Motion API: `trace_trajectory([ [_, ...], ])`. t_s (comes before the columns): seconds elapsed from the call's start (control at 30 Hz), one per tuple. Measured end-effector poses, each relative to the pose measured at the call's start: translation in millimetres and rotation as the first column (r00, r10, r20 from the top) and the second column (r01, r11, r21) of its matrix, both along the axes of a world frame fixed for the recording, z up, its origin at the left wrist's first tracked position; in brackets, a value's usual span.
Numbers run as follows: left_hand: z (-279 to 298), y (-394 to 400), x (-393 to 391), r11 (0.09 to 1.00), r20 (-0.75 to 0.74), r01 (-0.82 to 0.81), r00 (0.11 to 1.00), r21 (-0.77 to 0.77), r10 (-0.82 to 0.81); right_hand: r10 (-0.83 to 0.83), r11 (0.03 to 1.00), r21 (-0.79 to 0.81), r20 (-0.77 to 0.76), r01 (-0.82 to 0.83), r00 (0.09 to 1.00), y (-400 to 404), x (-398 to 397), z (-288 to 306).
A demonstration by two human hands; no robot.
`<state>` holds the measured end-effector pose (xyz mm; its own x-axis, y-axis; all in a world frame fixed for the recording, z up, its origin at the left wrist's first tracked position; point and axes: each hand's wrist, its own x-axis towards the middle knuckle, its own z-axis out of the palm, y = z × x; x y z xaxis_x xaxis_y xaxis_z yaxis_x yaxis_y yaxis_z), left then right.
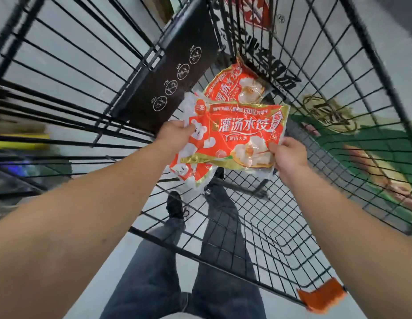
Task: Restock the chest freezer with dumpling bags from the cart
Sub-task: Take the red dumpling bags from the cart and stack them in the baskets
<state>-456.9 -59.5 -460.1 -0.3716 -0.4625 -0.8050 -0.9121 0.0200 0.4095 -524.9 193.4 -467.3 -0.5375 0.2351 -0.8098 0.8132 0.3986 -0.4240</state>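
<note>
Dumpling bag (pixel 237 132) (orange) in both grips

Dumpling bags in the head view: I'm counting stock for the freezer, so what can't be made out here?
- Held stack: a second bag shows beneath; the top bag hides any more.
- Left hand and right hand: fingers under the bags hidden.
- Bag in the cart: lower part covered by the held stack.
- Chest freezer: not recognisable in the frame.
- Cart surroundings: left and right edges blurred.
</note>
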Motion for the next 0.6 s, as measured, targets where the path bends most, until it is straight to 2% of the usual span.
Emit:
trace_trajectory([
  [0.17,48.6,7.6,17.5,0.995,-0.106,0.059,0.993,0.079,-0.05,-0.11,0.994,-0.021,-0.108,0.108,0.988,18.3,39.4,62.3],
  [0.3,104.8,17.5,37.1,0.983,-0.231,0.181,0.959,0.042,-0.166,-0.201,0.98,-0.046,-0.245,0.195,0.949,31.6,89.6,122.5],
  [0.43,167.1,35.5,72.0,0.952,-0.383,0.307,0.878,-0.011,-0.288,-0.317,0.948,-0.095,-0.375,0.304,0.871,45.7,161.2,189.6],
  [0.6,231.1,70.8,103.1,0.914,-0.493,0.406,0.797,0.008,-0.35,-0.423,0.901,-0.141,-0.491,0.409,0.762,74.6,226.4,248.7],
])
